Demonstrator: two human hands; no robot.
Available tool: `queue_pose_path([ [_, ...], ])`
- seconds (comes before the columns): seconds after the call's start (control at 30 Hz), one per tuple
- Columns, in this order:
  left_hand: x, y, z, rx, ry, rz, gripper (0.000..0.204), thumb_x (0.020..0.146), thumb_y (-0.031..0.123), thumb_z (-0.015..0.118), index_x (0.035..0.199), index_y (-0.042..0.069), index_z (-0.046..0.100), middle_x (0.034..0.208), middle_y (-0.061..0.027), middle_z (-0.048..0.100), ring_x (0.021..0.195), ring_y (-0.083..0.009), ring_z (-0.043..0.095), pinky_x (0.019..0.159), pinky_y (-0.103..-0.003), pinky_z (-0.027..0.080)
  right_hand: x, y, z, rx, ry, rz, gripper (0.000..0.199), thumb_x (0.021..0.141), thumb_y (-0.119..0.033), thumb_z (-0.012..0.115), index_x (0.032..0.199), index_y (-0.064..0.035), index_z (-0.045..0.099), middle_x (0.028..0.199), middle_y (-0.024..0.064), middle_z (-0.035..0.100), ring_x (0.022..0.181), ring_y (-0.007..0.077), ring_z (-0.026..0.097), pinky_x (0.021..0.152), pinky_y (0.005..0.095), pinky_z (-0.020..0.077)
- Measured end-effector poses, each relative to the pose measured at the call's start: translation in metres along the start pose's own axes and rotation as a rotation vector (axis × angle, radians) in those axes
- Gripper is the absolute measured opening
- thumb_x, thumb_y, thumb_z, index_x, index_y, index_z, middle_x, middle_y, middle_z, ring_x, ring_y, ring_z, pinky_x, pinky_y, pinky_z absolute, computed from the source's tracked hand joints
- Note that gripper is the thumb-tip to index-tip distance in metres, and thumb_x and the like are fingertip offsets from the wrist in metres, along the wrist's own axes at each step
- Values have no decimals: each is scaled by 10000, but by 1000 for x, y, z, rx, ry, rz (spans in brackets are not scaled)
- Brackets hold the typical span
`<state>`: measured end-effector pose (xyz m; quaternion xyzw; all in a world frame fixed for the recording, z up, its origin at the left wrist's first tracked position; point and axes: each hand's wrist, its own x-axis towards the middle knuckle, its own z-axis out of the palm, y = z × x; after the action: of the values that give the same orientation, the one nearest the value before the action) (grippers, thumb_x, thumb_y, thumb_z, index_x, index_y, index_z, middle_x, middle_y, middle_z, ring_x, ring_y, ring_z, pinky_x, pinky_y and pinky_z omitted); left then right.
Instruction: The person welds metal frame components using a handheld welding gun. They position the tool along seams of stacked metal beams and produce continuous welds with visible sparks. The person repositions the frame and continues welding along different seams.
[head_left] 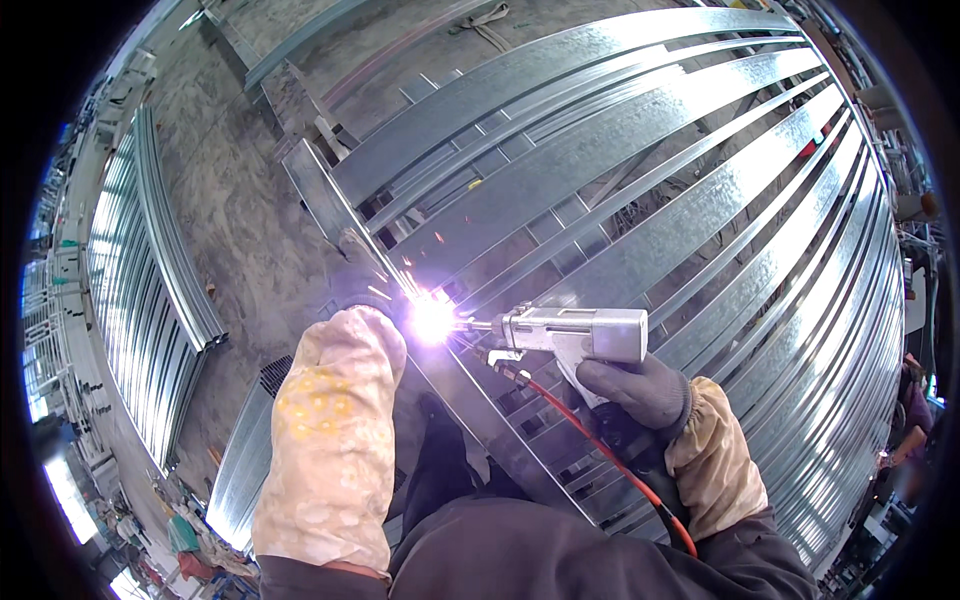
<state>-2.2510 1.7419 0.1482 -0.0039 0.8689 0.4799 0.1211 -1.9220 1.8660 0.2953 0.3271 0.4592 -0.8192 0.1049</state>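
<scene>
Concrete floor (235,215) beneath a broad spread of silvery metal strips (685,115).

Along the strips' left ends runs a metal rail (484,418). A silver pistol-shaped tool (590,333) points left at the rail; the right hand (645,393), gloved in grey, has its fingers wrapped around the handle. The left hand (372,301), near the rail, is mostly hidden: how its fingers stand, or what they hold, I cannot tell. White-violet glare (432,318) burns at the tool's tip.

The grey-gloved right hand (645,393) meets a tan oversleeve (715,455).
</scene>
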Motion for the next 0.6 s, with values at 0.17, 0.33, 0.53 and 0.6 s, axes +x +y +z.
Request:
queue_pose_path([
  [0.17, 21, -24, -5, 77, 13, 107, 625, 995, 388, 442, 1376, -107, 416, 1232, -292, 597, 1040, -397, 636, 910, -437, 496, -1, -1, 4, -21, 23, 9, 429, 966, -296, 620, 1284, -12, 568, 1108, 53, 623, 1015, 137, 549, 893, 299, 455],
  [0.33, 1, -6, 4, 124, 81, 190, 539, 1009, 353, 424, 1286, -107, 467, 1151, -322, 605, 1032, -439, 610, 903, -459, 469, -2, 2, 0, -31, 40, 24, 462, 956, -325, 633, 1289, -12, 566, 1114, 58, 626, 1027, 153, 556, 904, 303, 454],
  [0.53, 3, -7, -2, 90, 49, 140, 570, 1004, 366, 428, 1322, -107, 442, 1208, -316, 583, 1086, -425, 593, 938, -448, 459, -4, 7, -2, -79, 14, -17, 445, 961, -320, 624, 1278, -12, 571, 1116, 63, 630, 1026, 147, 561, 900, 304, 458],
  [0.6, 0, -7, -2, 90, 47, 136, 581, 1003, 370, 429, 1334, -107, 434, 1226, -314, 576, 1104, -421, 587, 950, -445, 455, -4, 11, -4, -97, 14, -28, 431, 965, -310, 617, 1272, -11, 572, 1101, 61, 630, 1010, 144, 560, 889, 305, 460],
])
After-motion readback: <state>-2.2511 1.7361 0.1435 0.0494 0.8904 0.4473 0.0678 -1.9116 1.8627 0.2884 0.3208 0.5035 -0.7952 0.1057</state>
